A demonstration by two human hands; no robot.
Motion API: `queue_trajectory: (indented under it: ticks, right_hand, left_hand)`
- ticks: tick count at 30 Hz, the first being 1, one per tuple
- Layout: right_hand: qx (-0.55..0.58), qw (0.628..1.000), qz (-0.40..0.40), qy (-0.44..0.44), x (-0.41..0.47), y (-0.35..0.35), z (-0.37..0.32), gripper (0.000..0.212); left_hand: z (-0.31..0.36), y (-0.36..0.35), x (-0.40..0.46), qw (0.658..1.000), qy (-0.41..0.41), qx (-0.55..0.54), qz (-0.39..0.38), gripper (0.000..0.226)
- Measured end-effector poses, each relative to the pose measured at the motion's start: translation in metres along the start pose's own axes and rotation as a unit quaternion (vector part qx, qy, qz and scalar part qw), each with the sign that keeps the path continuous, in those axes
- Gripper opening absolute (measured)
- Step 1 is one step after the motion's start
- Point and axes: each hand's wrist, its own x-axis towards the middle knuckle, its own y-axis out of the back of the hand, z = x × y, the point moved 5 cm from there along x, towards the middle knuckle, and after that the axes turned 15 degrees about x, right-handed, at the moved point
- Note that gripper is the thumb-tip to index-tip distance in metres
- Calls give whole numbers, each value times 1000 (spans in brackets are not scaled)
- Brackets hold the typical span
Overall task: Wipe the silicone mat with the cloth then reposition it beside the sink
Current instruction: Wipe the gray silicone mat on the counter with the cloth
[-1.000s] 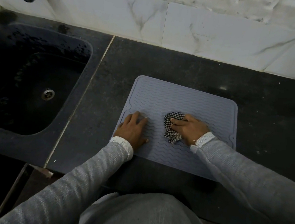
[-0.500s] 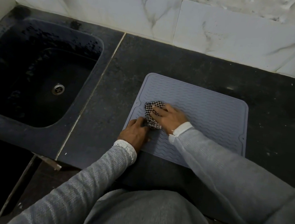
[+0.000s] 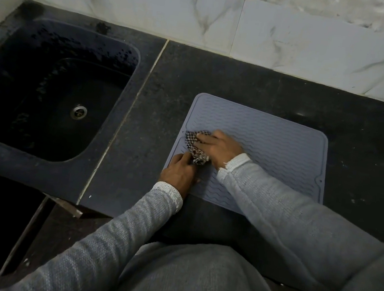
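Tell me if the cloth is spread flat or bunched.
Bunched: the cloth sits crumpled in a wad under the right hand on the mat.

Dark counter [image 3: 254, 80] w/ grey silicone mat [image 3: 282, 151] flat on it.

Nothing here can be read. I see no label, brand, number or sign on the mat [image 3: 271, 143], the cloth [image 3: 194, 145], the sink [image 3: 54, 94] or the counter [image 3: 219, 71]. The wall tiles [image 3: 296, 37] carry only marble veining.
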Motion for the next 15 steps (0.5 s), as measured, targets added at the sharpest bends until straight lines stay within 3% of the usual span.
queue_trajectory:
  ticks: [2, 9, 13, 15]
  right_hand:
    - [-33, 999, -38, -12, -8, -14, 13, 52]
    - [-34, 999, -14, 34, -40, 7, 42, 30]
    - [68, 990, 109, 52, -28, 26, 23, 34]
    - [64, 992, 103, 43, -21, 18, 9, 41]
  left_hand:
    - [1, 0, -1, 1000, -7, 11, -2, 46]
    - [0, 0, -1, 1000, -16, 16, -10, 48]
    - [0, 1, -1, 1000, -8, 3, -7, 45]
    - [0, 1, -1, 1000, 3, 1, -4, 44]
